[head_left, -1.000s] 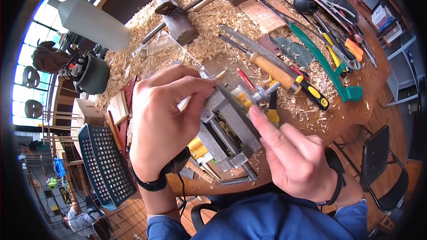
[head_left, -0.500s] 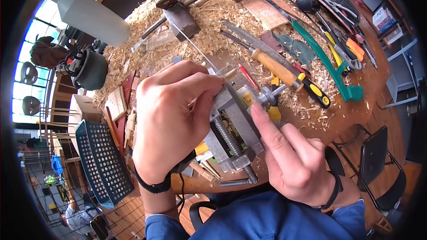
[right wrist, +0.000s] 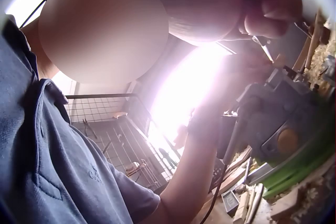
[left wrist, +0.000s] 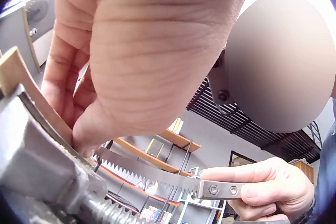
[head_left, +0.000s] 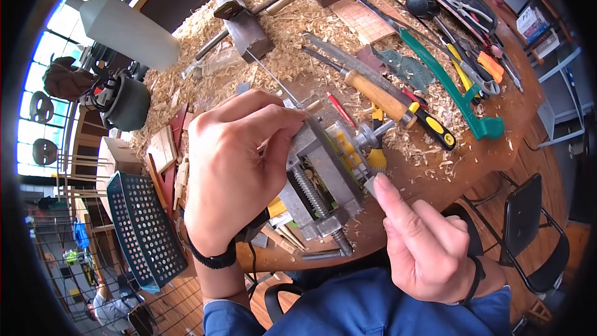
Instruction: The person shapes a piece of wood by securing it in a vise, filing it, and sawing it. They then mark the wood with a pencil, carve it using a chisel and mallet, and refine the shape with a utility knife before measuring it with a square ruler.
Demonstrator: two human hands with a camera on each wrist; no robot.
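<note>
In the head view my left hand (head_left: 239,162) is over the metal vise (head_left: 333,171), its thumb and forefinger pinching a light wood strip (head_left: 314,107) at the jaws. The left wrist view shows this wood strip (left wrist: 31,85) along the vise's top edge, with the thumb pressed against it. My right hand (head_left: 429,249) grips a saw, forefinger laid straight along it. Its toothed blade (left wrist: 147,170) runs from a bolted metal end (left wrist: 220,189) in the right hand to the left fingertips. The blade's far part (head_left: 273,78) shows as a thin line beyond the vise.
Wood shavings (head_left: 286,31) cover the back of the round table. A wooden-handled file (head_left: 379,96), a green-handled saw (head_left: 435,71) and a red pencil (head_left: 339,109) lie to the right. A hand plane (head_left: 242,22) and white bottle (head_left: 127,31) are behind, a perforated basket (head_left: 146,230) at left.
Over the last half second my right hand has drawn back toward the lower right with the saw, after small movement before. My left hand stays at the vise.
</note>
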